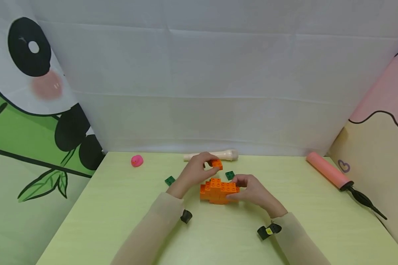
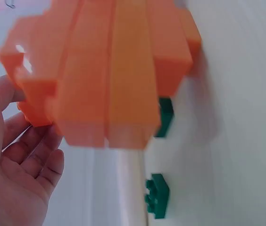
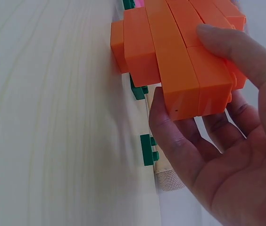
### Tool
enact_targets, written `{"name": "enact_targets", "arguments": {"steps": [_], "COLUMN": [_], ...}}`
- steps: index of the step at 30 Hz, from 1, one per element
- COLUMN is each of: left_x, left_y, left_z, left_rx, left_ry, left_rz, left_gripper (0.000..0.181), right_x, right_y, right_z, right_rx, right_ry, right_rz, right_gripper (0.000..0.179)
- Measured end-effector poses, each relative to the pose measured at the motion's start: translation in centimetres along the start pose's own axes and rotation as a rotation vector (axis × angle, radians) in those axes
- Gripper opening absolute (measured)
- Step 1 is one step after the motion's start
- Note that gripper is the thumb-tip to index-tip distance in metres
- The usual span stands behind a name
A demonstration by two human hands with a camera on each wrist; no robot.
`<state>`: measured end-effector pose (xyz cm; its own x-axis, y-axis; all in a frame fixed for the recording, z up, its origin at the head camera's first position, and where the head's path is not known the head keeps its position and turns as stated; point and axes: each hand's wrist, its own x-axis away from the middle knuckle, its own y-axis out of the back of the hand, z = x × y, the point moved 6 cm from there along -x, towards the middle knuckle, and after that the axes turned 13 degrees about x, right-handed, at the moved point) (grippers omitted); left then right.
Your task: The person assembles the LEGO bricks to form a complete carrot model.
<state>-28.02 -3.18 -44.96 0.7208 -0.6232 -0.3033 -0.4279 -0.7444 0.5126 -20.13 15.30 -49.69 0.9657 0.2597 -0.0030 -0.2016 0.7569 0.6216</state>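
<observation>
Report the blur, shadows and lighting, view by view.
Left wrist: the orange brick build looms large, soft and hazy; right wrist: its edges look crisper, with a faint shadow on the table beside it; head: lighting looks diffuse, with soft shadows on the table beside the sleeves.

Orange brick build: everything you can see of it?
The orange brick build looks like glossy plastic: several layers of bricks, stepped at the ends, studs facing up. It is upright, apparently resting on the table, in front of a green brick. The right hand grips its right end, thumb on the near face.
</observation>
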Motion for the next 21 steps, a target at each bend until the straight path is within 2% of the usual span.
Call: {"name": "enact_targets", "arguments": {"steps": [2, 5, 10, 17, 21], "left_x": [0.5, 1.2, 2.2, 3.1, 3.3], "left_y": [-0.2, -0.8, -2.2, -3.5, -3.7], "left_z": [-1.2, -2.8, -4.6, -4.5, -4.3], "left_rx": [0.035, 0.062, 0.039, -0.105, -0.124], "left_ry": [-0.029, -0.096, -0.175, -0.142, -0.13], "left_rz": [-0.007, 0.015, 0.08, 0.124, 0.114], "left_gripper": [0.025, 0.023, 0.023, 0.024, 0.023], "right_x": [0.0, 0.0, 0.0, -0.1, -0.1], "right_y": [0.0, 0.0, -0.1, -0.1, -0.1], "right_z": [0.1, 0.1, 0.0, -0.3, -0.3], "right_rx": [-0.003, -0.01, -0.032, -0.034, -0.04], "right_ry": [0.008, 0.027, 0.058, 0.078, 0.082], "right_rz": [-0.003, -0.002, 0.0, 0.004, 0.007], "right_gripper": [0.028, 0.027, 0.025, 0.022, 0.023]}}
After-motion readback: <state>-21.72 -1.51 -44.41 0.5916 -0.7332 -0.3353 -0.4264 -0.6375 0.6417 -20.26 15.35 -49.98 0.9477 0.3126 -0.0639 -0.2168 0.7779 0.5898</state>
